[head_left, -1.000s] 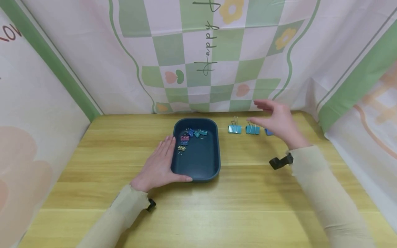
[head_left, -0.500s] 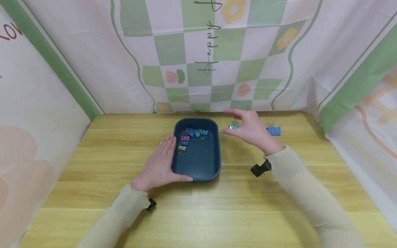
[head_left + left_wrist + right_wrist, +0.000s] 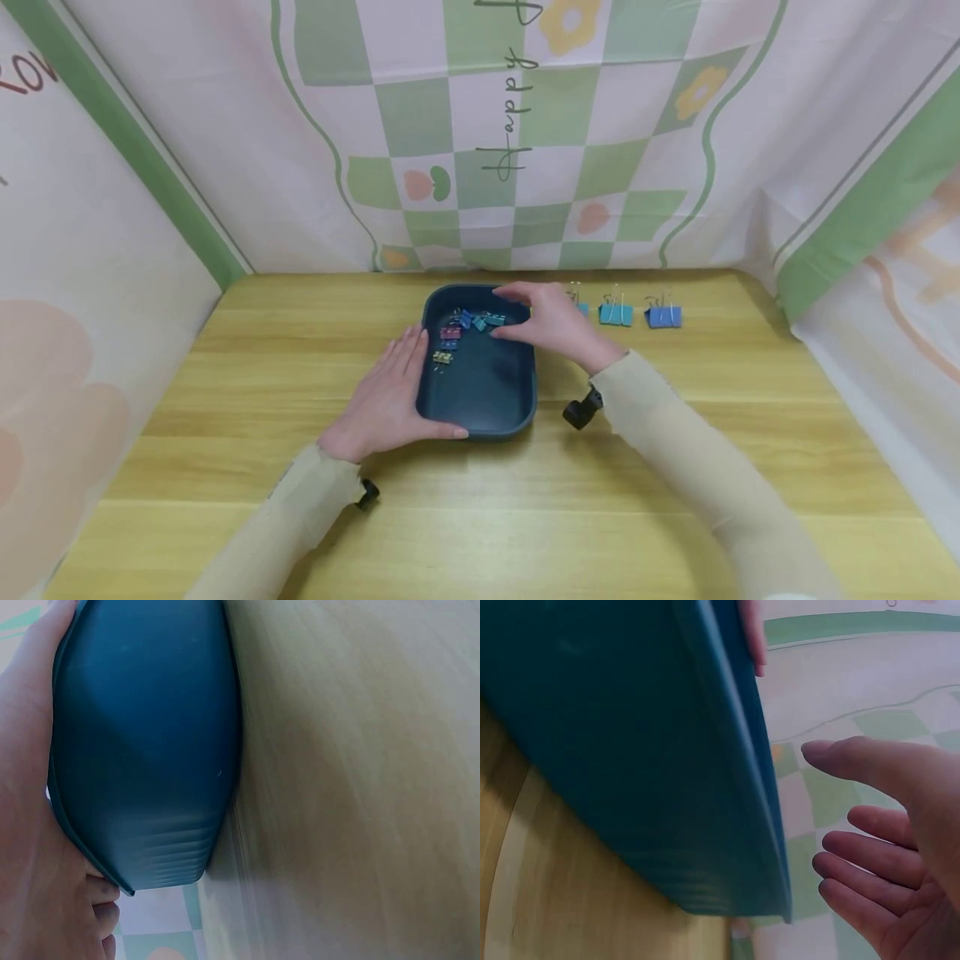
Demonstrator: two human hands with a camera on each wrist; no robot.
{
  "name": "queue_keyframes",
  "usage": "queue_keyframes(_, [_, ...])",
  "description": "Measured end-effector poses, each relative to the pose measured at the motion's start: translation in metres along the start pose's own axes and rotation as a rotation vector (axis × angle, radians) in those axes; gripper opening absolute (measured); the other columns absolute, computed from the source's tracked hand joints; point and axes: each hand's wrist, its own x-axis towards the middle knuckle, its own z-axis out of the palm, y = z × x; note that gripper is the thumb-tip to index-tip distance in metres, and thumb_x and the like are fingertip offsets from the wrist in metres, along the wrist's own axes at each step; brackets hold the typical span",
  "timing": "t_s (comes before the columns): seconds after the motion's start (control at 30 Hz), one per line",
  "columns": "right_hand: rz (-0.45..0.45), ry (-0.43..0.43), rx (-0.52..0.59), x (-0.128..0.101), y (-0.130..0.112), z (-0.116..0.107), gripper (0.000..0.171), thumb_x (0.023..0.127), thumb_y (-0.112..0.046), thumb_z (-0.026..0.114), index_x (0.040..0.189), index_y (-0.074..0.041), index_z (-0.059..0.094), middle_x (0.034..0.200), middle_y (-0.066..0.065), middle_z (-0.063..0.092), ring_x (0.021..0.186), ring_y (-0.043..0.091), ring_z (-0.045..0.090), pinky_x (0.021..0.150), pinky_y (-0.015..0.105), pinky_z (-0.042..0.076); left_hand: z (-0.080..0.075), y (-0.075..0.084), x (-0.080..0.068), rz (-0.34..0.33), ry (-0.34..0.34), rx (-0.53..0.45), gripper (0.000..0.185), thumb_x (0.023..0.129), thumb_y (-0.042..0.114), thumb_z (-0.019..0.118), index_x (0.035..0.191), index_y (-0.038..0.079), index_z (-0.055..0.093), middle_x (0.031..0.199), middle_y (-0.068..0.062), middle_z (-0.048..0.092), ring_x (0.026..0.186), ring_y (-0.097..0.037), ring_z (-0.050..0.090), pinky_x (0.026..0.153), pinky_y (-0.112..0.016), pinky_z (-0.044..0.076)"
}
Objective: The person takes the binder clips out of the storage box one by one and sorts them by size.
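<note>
left hand (image 3: 390, 400) lies flat, bracing the tray (image 3: 480, 417); right hand (image 3: 547, 321), open and empty, should pinch one binder clip (image 3: 491, 320) cleanly.

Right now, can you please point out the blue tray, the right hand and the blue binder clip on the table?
blue tray (image 3: 480, 421), head view, near rim.
right hand (image 3: 551, 321), head view, back of the hand.
blue binder clip (image 3: 663, 317), head view, its blue body.
</note>
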Motion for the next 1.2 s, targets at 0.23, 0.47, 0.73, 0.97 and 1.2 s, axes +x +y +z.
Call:
queue_keyframes(0.23, [0.007,-0.035,-0.044,0.02,0.003,0.016,0.06,0.083,-0.025,0.087,0.135,-0.003,0.064,0.131,0.013,0.066,0.118,0.029,0.063,0.1,0.044,0.051,-0.001,0.0,0.001,-0.006,-0.012,-0.002,0.146,0.063,0.102,0.046,0.163,0.003,0.002,0.17,-0.012,-0.002,0.154,-0.02,-0.006,0.123,-0.038,0.006])
queue_keyframes(0.47, [0.033,-0.06,-0.087,0.034,0.009,0.024,0.053,0.082,-0.02,0.088,0.128,-0.001,0.068,0.124,0.014,0.069,0.11,0.027,0.066,0.095,0.042,0.054,-0.001,-0.001,0.001,0.002,-0.004,-0.004,0.146,0.064,0.101,0.046,0.163,0.002,0.005,0.17,-0.012,-0.001,0.154,-0.02,-0.006,0.123,-0.038,0.006])
queue_keyframes(0.73, [0.042,-0.079,-0.221,0.041,0.011,0.03,0.035,0.086,-0.012,0.083,0.118,-0.001,0.073,0.112,0.013,0.073,0.102,0.026,0.069,0.09,0.041,0.056,-0.001,-0.001,0.0,-0.002,-0.008,-0.011,0.146,0.064,0.101,0.047,0.163,0.002,0.005,0.17,-0.011,-0.002,0.154,-0.018,-0.007,0.123,-0.038,0.005])
queue_keyframes(0.97, [0.021,-0.07,-0.308,0.045,0.014,0.036,0.015,0.091,-0.004,0.075,0.106,-0.005,0.077,0.103,0.01,0.074,0.094,0.023,0.069,0.083,0.039,0.058,-0.001,-0.002,0.0,-0.008,-0.007,-0.008,0.146,0.063,0.102,0.046,0.163,0.003,0.004,0.17,-0.01,-0.003,0.154,-0.017,-0.008,0.123,-0.037,0.004])
queue_keyframes(1.2, [-0.005,-0.056,-0.282,0.043,0.014,0.04,0.013,0.093,-0.004,0.07,0.103,-0.006,0.078,0.1,0.008,0.074,0.091,0.021,0.07,0.081,0.037,0.059,-0.001,-0.001,0.0,-0.005,-0.012,-0.008,0.146,0.064,0.101,0.046,0.163,0.003,0.002,0.17,-0.011,-0.004,0.154,-0.017,-0.008,0.123,-0.037,0.004])
